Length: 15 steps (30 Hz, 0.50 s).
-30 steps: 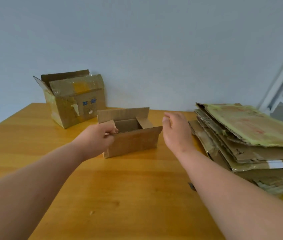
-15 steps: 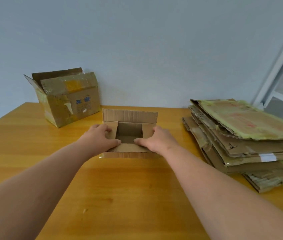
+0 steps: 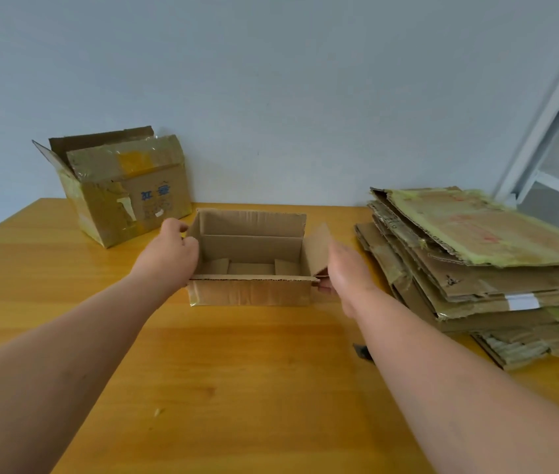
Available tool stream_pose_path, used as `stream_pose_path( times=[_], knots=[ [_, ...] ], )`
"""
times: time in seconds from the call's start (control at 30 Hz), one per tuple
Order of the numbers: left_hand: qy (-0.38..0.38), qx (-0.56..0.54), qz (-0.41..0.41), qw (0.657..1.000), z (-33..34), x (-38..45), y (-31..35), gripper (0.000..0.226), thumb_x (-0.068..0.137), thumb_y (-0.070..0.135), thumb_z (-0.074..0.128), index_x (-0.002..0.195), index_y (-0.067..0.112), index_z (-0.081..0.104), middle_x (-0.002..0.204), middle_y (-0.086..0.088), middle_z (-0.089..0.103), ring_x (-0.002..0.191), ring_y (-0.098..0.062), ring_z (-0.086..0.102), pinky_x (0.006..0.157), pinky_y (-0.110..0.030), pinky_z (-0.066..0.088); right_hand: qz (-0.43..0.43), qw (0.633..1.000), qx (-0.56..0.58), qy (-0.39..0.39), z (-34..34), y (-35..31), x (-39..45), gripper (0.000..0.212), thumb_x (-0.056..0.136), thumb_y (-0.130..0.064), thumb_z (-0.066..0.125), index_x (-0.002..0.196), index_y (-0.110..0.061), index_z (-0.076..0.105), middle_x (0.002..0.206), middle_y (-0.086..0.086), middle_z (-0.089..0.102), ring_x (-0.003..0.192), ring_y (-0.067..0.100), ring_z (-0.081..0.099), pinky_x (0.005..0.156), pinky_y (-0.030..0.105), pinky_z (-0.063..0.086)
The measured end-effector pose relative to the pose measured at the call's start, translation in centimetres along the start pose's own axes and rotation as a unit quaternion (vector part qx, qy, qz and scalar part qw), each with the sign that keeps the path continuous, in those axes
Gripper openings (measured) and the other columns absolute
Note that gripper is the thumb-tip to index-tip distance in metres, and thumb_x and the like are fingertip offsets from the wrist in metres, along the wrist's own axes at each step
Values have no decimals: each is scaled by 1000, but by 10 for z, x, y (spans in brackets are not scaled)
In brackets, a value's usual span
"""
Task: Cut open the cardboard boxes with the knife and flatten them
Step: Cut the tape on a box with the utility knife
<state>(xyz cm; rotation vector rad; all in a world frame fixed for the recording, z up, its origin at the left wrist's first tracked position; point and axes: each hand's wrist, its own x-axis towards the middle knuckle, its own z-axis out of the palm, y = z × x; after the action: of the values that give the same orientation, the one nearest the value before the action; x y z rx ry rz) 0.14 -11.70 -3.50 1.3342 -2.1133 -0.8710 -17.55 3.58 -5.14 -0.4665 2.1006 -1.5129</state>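
A small brown cardboard box (image 3: 250, 292) stands open-topped in the middle of the wooden table (image 3: 237, 388); its inside is bare. My left hand (image 3: 168, 254) grips the box's left end, fingers curled over the edge. My right hand (image 3: 350, 275) holds the right end, where the side flap (image 3: 315, 249) stands outward and fingertips show at the front corner. A small dark object (image 3: 361, 350), perhaps the knife, peeks out from under my right forearm.
A larger taped box (image 3: 127, 196) with open flaps sits at the back left against the wall. A thick stack of flattened cardboard (image 3: 476, 268) fills the right side of the table. A white metal frame (image 3: 551, 107) stands at the far right.
The box's top flaps, held folded inward half a second ago, are now spread open. My hands moved apart from the front flap to the box's two ends.
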Motion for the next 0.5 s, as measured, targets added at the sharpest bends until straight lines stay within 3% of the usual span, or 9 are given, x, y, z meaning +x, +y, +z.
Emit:
stream_pose_path(
  times=[0.13,0.23,0.33,0.4,0.5],
  knots=[
    [7,-187,-60,980,-8,-10,-4,35,105,23,33,138,34,35,117,-14,58,95,-32,62,74,-50,59,32,998,55,-12,-2,9,-10,59,103,-56,30,149,-20,38,131,10,57,110,27,60,95,43,53],
    [-8,-169,-23,985,-12,-13,-3,30,106,26,30,125,37,50,126,1,47,91,-23,58,73,-47,59,13,999,23,-37,-6,4,-19,66,101,-61,27,152,-20,34,147,7,46,123,27,52,102,45,49],
    [-42,-171,-6,984,-19,-15,5,29,104,36,33,119,33,57,122,-3,53,95,-26,61,80,-45,58,4,999,31,-38,-14,1,-20,69,99,-65,29,150,-19,36,141,2,49,125,25,51,104,46,47],
    [-69,-178,1,982,-26,-18,11,40,99,54,37,129,30,51,116,-3,58,97,-25,62,85,-43,56,0,998,45,-41,-20,-1,-22,74,94,-73,33,147,-23,41,136,-1,54,123,25,52,106,47,44],
    [-118,-187,21,975,-35,-20,13,75,83,70,48,146,33,33,124,1,53,102,-22,61,91,-39,50,-21,996,65,-66,-29,-3,-24,71,84,-81,43,134,-32,54,130,-4,60,120,22,54,105,46,42]
  ],
)
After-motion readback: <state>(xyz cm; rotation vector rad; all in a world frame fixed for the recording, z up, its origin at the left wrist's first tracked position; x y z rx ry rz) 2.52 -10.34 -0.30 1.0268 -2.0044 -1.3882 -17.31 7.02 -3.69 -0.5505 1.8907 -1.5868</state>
